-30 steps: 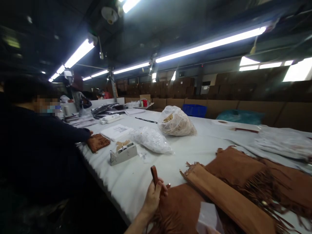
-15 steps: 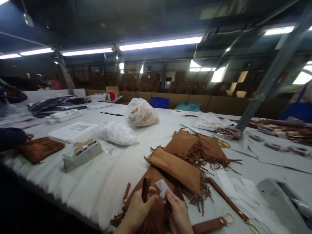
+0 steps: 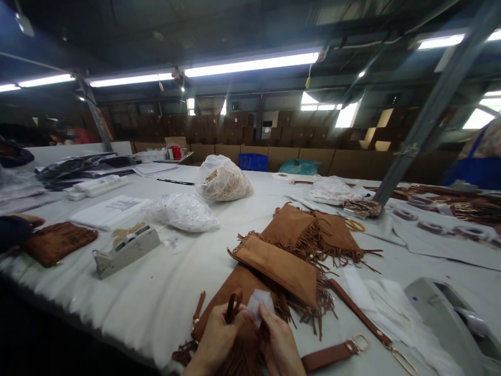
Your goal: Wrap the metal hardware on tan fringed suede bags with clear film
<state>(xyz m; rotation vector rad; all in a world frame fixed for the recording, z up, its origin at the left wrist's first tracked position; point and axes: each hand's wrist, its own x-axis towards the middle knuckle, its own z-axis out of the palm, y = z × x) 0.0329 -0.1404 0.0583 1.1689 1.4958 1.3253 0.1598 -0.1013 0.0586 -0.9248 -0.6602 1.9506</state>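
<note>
My left hand (image 3: 219, 334) is closed around a brown leather strap (image 3: 234, 304) whose looped end stands up above the fingers. Beside it, my right hand (image 3: 281, 339) pinches a small white sheet (image 3: 261, 303), perhaps tissue or thin plastic. The hands nearly meet over a brown fringed bag (image 3: 225, 292), which lies partly under another fringed bag (image 3: 279, 269). Two more fringed bags (image 3: 291, 225) lie behind. To the right of my right hand rests a wide brown strap (image 3: 329, 357) with a gold ring. A longer strap (image 3: 358, 308) with a gold clasp lies farther right.
A tape dispenser (image 3: 127, 250) stands left, another (image 3: 450, 318) at the right. Clear plastic bags (image 3: 188, 213) and a filled bag (image 3: 225, 180) sit mid-table. Yellow-handled scissors (image 3: 355, 225) lie behind the bags. A metal post (image 3: 422, 112) rises right. A co-worker's sleeve (image 3: 15, 232) is far left.
My hands have come closer together, with the white sheet now near the left fingertips. The strap loop has tilted a little. The whole view has shifted slightly.
</note>
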